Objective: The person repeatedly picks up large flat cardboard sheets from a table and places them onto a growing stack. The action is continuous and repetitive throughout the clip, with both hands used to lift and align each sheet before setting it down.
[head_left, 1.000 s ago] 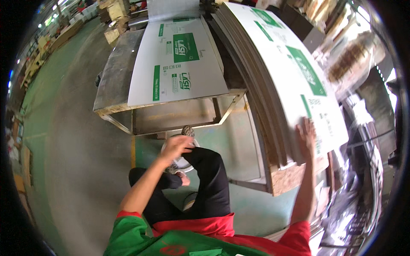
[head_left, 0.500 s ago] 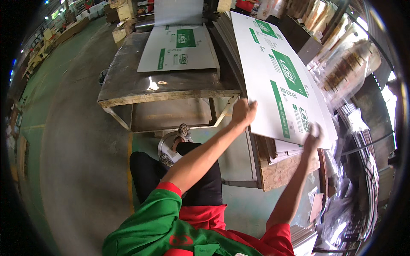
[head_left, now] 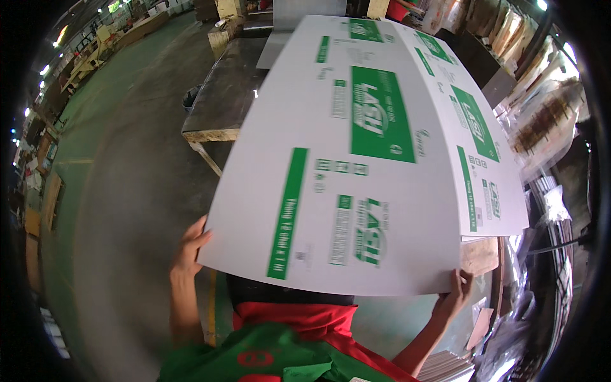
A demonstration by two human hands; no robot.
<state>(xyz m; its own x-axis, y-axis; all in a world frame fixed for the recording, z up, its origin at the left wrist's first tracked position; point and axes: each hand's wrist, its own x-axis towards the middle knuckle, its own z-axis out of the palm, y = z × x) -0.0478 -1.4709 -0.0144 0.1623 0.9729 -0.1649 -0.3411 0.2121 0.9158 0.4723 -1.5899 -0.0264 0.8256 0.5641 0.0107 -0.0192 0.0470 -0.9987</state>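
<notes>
A large white cardboard sheet (head_left: 254, 191) with green printing is held in front of me, slanting away over the metal-topped table (head_left: 219, 102). My left hand (head_left: 189, 247) grips its near left corner, thumb on top and fingers curled at the edge. At the near right corner my right hand (head_left: 456, 286) pinches the sheet, its fingers partly underneath and hidden. To the right, another printed sheet (head_left: 509, 191) tops a stack, partly covered by the held one. Most of the table, and the sheet lying on it, are behind the held sheet.
A wooden board (head_left: 480, 254) shows beneath the stack at right. Plastic-wrapped bundles (head_left: 547, 127) stand farther right. More sheets (head_left: 442, 368) are piled low by my right forearm. A grey metal panel (head_left: 309, 7) rises at the table's far end. The floor aisle (head_left: 133, 191) runs along the left.
Both hands now hold a sheet lifted off the right-hand stack. It has moved left, across in front of me and over the table; my left hand has shifted far left.
</notes>
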